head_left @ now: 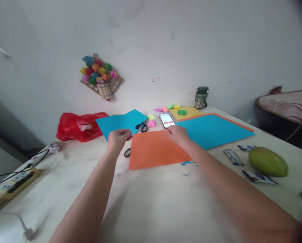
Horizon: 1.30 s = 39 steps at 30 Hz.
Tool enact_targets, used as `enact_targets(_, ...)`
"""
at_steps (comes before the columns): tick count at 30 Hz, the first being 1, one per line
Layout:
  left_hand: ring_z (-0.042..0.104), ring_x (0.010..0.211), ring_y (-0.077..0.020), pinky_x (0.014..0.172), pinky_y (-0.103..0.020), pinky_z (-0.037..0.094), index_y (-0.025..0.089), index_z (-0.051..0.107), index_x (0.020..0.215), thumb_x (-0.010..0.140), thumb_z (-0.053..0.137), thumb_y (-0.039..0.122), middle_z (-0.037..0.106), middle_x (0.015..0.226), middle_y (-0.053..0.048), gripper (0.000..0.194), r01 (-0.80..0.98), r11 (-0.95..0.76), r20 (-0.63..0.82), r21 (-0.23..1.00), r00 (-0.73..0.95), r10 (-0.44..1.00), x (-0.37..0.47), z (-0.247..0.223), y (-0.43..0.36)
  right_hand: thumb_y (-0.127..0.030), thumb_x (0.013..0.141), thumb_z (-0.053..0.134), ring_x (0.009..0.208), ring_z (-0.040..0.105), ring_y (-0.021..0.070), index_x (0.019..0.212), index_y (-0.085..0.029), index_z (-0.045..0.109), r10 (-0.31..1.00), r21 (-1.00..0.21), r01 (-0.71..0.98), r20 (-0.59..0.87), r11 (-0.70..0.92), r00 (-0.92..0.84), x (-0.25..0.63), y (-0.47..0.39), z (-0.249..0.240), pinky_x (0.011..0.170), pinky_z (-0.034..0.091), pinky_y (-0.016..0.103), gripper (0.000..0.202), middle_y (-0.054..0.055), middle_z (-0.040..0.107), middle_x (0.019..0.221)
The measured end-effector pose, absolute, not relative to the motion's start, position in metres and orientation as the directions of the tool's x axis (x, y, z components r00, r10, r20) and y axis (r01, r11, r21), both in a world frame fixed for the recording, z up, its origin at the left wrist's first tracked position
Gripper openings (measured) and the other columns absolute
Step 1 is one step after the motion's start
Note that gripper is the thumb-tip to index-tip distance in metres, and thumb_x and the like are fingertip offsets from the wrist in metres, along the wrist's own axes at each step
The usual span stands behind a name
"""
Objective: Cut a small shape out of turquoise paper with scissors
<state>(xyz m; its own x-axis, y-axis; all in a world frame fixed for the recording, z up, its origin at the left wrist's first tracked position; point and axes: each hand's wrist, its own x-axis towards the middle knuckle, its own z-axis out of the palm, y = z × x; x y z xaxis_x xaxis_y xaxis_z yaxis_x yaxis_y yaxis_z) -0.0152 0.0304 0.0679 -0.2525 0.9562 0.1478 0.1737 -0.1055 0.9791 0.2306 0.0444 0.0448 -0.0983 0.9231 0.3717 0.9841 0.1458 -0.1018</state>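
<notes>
An orange sheet of paper (158, 150) lies in front of me, with small blue paper scraps (188, 163) by its near edge. My left hand (118, 140) is closed in a pinch at the sheet's far left corner. At the far right edge of the same sheet, my right hand (178, 135) is also closed, its fingertips partly hidden. Just beyond my left hand is a blue sheet (119, 120) with scissors (142, 127) by its right side. A dark ring-shaped thing (127, 153) rests left of the orange sheet.
A phone (167, 120) with a lit screen lies behind my right hand. Large blue paper (214, 130) is stacked over orange at right. A mango-like green fruit (268, 162) and small packets (233, 157) are nearer. At left are a red plastic bag (80, 126) and a power strip (14, 185).
</notes>
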Motion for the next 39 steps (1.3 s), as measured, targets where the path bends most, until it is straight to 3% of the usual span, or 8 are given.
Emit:
enact_targets(4,0.066,0.064,-0.0183,0.064,-0.028,0.053,0.007,0.063,0.096,0.062,0.072,0.027,0.068,0.078,-0.011,0.040,0.008,-0.131,0.131,0.991,-0.008,0.991,-0.007,0.065,0.017,-0.038,0.085,0.039,0.075,0.060,0.0186,0.086,-0.018,0.064,0.931,-0.262,0.925,0.311,0.276,-0.190,0.191,0.028,0.051,0.059,0.038,0.025,0.032,0.008,0.067,0.083)
enact_targets(6,0.066,0.062,-0.0186,0.059,-0.027,0.053,0.011,0.050,0.120,0.062,0.073,0.025,0.068,0.074,-0.009,0.063,-0.009,-0.102,0.103,0.995,0.064,0.993,-0.004,0.060,0.010,-0.035,0.083,0.043,0.069,0.059,0.0143,0.087,-0.020,0.062,0.938,-0.463,0.821,0.251,0.333,-0.238,0.177,0.020,0.052,0.056,0.038,0.022,0.025,0.004,0.067,0.081)
enact_targets(9,0.066,0.059,-0.0184,0.056,-0.026,0.053,0.016,0.032,0.135,0.064,0.072,0.023,0.067,0.067,-0.005,0.082,-0.011,-0.087,0.088,0.996,0.155,0.984,0.000,0.051,0.003,-0.038,0.085,0.037,0.058,0.056,0.0090,0.094,-0.020,0.059,0.952,-0.783,0.562,0.123,0.266,-0.279,0.166,0.010,0.052,0.052,0.039,0.020,0.030,0.003,0.066,0.085)
enact_targets(13,0.066,0.057,-0.0181,0.057,-0.028,0.053,0.017,0.026,0.137,0.066,0.071,0.026,0.065,0.060,-0.001,0.085,0.014,-0.115,0.109,0.993,0.234,0.966,0.007,0.041,-0.001,-0.040,0.080,0.046,0.059,0.057,0.0100,0.080,-0.015,0.062,0.959,-0.932,0.333,0.047,0.142,-0.279,0.163,0.002,0.045,0.052,0.040,0.020,0.029,0.004,0.064,0.073)
enact_targets(23,0.065,0.069,-0.0188,0.064,-0.029,0.050,0.013,0.044,0.126,0.068,0.067,0.037,0.068,0.073,-0.006,0.067,0.247,-0.173,0.131,0.953,0.180,0.975,-0.008,0.027,0.008,-0.036,0.068,0.054,0.055,0.051,0.0114,0.058,-0.016,0.056,0.989,-0.970,0.192,0.146,0.151,-0.039,0.159,0.006,0.011,0.055,0.037,0.024,0.022,0.000,0.056,0.055)
enact_targets(28,0.052,0.104,-0.0270,0.081,-0.033,0.042,0.018,0.062,0.103,0.074,0.054,0.036,0.064,0.104,-0.008,0.035,0.853,-0.105,0.325,0.511,-0.078,0.943,-0.031,0.020,0.021,-0.037,0.070,0.050,0.053,0.044,0.0107,0.057,-0.017,0.051,0.967,-0.901,0.357,0.252,0.247,-0.035,0.168,0.009,0.002,0.051,0.031,0.023,0.024,-0.003,0.049,0.053)
enact_targets(33,0.047,0.107,-0.0314,0.085,-0.036,0.039,0.016,0.058,0.111,0.070,0.054,0.044,0.057,0.115,-0.013,0.049,0.970,-0.034,0.121,0.242,0.005,0.993,-0.038,0.020,0.023,-0.030,0.073,0.048,0.066,0.054,0.0144,0.062,-0.017,0.057,0.964,-0.857,0.442,0.231,0.265,-0.129,0.169,0.009,-0.006,0.060,0.039,0.024,0.019,0.001,0.062,0.068)
enact_targets(39,0.053,0.103,-0.0226,0.076,-0.024,0.042,0.016,0.054,0.113,0.064,0.060,0.033,0.056,0.117,-0.010,0.052,0.946,-0.037,-0.025,0.322,0.048,0.999,-0.047,0.030,0.020,-0.022,0.074,0.049,0.088,0.060,0.0179,0.061,-0.018,0.059,0.931,-0.750,0.551,0.298,0.365,-0.211,0.163,0.011,-0.016,0.076,0.043,0.027,0.016,0.006,0.068,0.096)
